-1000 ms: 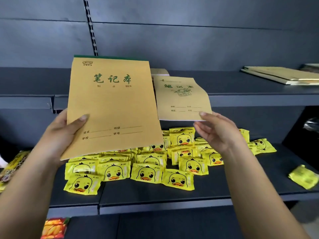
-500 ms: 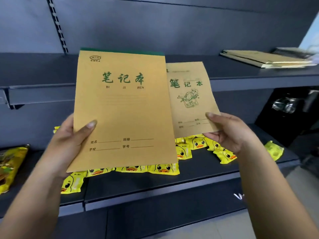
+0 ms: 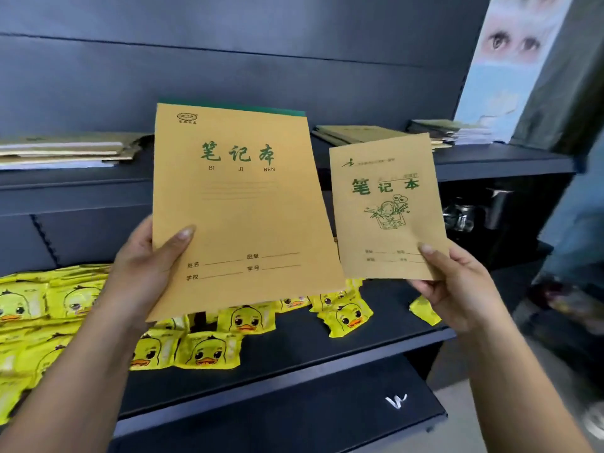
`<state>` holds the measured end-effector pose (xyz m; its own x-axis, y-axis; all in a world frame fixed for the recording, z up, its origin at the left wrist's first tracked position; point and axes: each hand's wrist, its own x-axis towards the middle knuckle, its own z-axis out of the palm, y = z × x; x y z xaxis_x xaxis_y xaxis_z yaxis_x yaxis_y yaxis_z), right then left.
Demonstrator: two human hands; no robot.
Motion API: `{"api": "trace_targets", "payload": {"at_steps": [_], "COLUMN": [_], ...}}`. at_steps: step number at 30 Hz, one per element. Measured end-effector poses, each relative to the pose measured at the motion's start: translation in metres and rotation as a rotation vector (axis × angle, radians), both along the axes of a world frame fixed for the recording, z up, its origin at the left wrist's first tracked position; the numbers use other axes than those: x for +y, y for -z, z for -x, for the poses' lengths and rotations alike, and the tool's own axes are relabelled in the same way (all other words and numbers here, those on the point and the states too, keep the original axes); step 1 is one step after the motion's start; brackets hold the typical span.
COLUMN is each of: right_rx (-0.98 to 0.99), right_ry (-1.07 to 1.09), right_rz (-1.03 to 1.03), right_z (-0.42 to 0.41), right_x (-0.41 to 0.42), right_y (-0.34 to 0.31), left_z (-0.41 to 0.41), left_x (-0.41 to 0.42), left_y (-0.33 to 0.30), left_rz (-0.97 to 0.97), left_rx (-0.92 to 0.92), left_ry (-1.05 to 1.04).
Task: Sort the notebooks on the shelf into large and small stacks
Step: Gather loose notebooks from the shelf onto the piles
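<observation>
My left hand (image 3: 143,273) grips the lower left edge of a large tan notebook (image 3: 242,210) with a green top binding, held upright in front of the shelf. A small tan notebook (image 3: 389,207) with a green cartoon print stands beside it on the right, pinched at its lower right corner by my right hand (image 3: 457,289). The two covers are apart and face me. On the upper shelf (image 3: 490,161) lie a stack of notebooks (image 3: 62,152) at the left and another stack (image 3: 359,134) at the right, behind the held ones.
Several yellow duck-print packets (image 3: 209,349) cover the lower shelf (image 3: 327,354) below my hands. A further pile of books (image 3: 454,130) sits at the upper shelf's right end. A poster (image 3: 513,57) hangs at the top right, and a person's legs (image 3: 575,256) stand at the far right.
The view has swung right and closer. The small notebook has moved apart from the large one, and the left stack on the upper shelf has come into view.
</observation>
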<state>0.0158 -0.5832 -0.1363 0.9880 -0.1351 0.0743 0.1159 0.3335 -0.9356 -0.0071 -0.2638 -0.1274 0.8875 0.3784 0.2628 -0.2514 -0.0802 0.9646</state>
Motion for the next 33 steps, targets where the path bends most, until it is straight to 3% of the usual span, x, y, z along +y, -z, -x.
{"api": "trace_targets", "payload": {"at_steps": [8,19,25,30,33], "right_rx": [-0.051,-0.171,-0.179,-0.161,-0.187], "right_ry": [0.029,0.096,0.052,-0.004,-0.021], "right_rz": [0.012,0.066,0.068,0.091,0.160], "right_z": [-0.029,-0.145,-0.232,-0.279,-0.297], "right_x": [-0.132,-0.225,-0.254,-0.274,-0.286], "right_y": [-0.024,-0.067,-0.093,-0.099,-0.102], "left_z": [-0.048,-0.195,-0.282,-0.330,-0.343], "left_x": [-0.124,-0.228,-0.269,-0.277,-0.275], "left_y": [-0.030,-0.094,-0.131,-0.135,-0.125], "left_rz": [0.040,-0.058,-0.340,-0.514,-0.714], "left_rx": [0.005,-0.075,-0.044,0.102,0.228], "left_ry": [-0.029,-0.050,-0.118,-0.177,-0.255]}}
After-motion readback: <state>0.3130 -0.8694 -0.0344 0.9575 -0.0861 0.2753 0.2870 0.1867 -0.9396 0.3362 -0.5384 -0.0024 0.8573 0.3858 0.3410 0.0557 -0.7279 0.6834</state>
